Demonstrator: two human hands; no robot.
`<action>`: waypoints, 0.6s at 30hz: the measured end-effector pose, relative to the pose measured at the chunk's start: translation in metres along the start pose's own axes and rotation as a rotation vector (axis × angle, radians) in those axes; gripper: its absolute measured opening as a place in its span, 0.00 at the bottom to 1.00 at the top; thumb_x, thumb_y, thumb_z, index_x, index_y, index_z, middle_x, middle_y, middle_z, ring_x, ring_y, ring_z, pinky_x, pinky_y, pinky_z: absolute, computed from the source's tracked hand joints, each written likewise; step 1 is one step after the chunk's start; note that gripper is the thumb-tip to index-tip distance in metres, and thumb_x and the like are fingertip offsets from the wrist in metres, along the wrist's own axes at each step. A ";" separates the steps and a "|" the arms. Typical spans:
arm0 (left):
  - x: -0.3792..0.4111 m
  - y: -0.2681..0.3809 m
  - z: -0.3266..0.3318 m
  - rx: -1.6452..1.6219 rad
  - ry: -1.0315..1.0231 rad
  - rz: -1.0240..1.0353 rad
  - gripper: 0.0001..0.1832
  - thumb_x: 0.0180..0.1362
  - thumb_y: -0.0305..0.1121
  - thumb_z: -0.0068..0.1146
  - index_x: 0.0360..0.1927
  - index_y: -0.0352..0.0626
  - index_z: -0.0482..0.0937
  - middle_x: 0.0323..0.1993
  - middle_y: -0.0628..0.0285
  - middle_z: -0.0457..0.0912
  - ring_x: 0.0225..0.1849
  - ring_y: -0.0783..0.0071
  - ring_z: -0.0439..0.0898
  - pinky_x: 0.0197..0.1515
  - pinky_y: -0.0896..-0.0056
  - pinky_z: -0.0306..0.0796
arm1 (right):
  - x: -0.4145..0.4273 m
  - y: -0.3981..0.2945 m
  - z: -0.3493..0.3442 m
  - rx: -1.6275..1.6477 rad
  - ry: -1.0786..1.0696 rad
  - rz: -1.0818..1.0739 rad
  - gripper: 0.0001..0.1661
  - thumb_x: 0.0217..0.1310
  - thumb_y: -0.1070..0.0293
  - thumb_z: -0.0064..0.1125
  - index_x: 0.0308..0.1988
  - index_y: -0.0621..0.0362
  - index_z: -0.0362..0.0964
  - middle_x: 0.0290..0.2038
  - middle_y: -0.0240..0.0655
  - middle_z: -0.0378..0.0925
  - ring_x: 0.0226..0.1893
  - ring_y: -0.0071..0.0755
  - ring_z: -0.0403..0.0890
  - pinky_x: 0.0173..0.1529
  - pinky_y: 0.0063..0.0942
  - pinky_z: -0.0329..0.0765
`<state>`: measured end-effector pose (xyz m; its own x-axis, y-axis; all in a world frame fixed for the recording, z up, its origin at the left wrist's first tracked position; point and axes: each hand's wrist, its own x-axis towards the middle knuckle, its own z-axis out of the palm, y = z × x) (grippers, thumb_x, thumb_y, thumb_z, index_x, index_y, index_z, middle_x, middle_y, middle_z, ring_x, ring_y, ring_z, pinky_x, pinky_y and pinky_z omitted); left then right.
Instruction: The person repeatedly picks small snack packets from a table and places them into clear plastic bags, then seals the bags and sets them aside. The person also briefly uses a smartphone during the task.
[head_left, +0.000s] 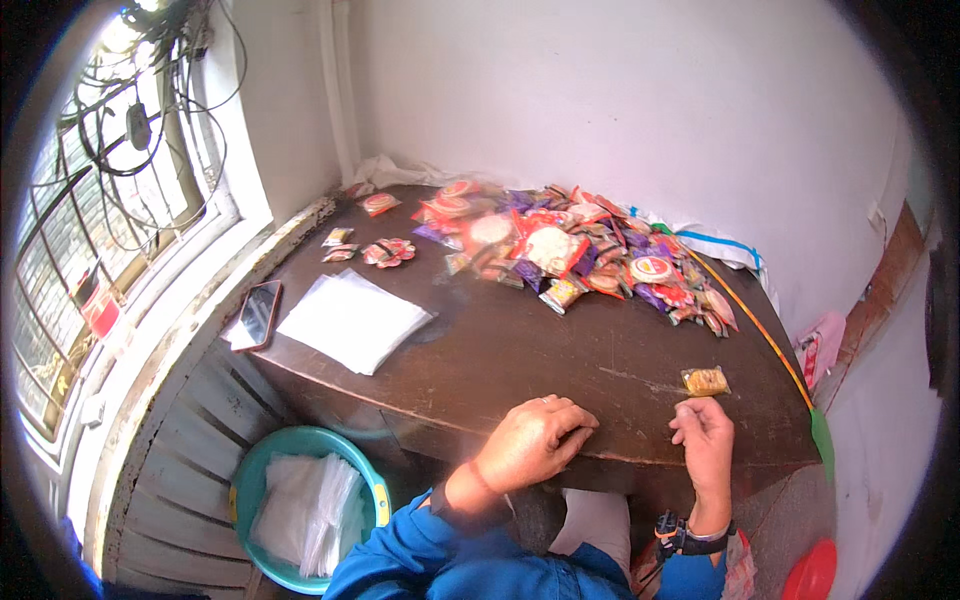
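Observation:
My left hand (536, 439) rests at the front edge of the dark wooden table (510, 352), its fingers curled inward; whether anything lies under them cannot be seen. My right hand (703, 429) is at the same edge further right, fingers bent, just below a small yellow wrapped snack (705, 381). No object shows in it. Towards the wall spreads a heap of wrapped snacks (555, 247) in red, purple and clear packets. A stack of clear plastic bags (352, 319) lies on the left part of the table. Several single packets, one a red flower-shaped pack (388, 253), lie behind the stack.
A phone (257, 315) lies at the table's left edge. Below stands a teal basin (244, 525) holding plastic bags (307, 510). A yellow-orange stick with a green end (821, 442) crosses the table's right side. A red plastic object (811, 571) is at lower right. Cables hang by the barred window.

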<state>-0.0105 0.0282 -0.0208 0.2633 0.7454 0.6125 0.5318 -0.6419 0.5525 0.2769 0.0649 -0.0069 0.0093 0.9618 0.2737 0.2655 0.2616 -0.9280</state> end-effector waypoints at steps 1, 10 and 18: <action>0.000 0.001 -0.003 -0.023 -0.006 -0.014 0.08 0.63 0.30 0.66 0.46 0.45 0.89 0.40 0.54 0.88 0.45 0.49 0.86 0.49 0.53 0.81 | 0.006 0.005 0.004 -0.029 -0.062 0.003 0.05 0.76 0.72 0.63 0.44 0.62 0.80 0.31 0.28 0.82 0.29 0.16 0.77 0.35 0.20 0.76; -0.017 -0.012 -0.043 -0.016 0.102 -0.022 0.11 0.62 0.24 0.68 0.48 0.41 0.87 0.42 0.51 0.86 0.46 0.49 0.85 0.51 0.55 0.81 | 0.015 0.016 0.022 -0.311 0.022 -0.150 0.04 0.73 0.75 0.64 0.39 0.64 0.79 0.29 0.25 0.78 0.29 0.16 0.73 0.35 0.23 0.73; -0.044 -0.053 -0.156 0.513 0.461 -0.276 0.10 0.61 0.24 0.65 0.45 0.41 0.88 0.42 0.49 0.87 0.48 0.44 0.84 0.53 0.51 0.79 | 0.011 0.009 0.030 -0.414 0.058 -0.257 0.03 0.71 0.77 0.64 0.39 0.66 0.78 0.30 0.32 0.78 0.30 0.22 0.75 0.36 0.27 0.74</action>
<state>-0.1758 0.0009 0.0113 -0.2389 0.6435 0.7272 0.8684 -0.1935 0.4566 0.2503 0.0807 -0.0199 -0.0562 0.8610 0.5055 0.6271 0.4244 -0.6531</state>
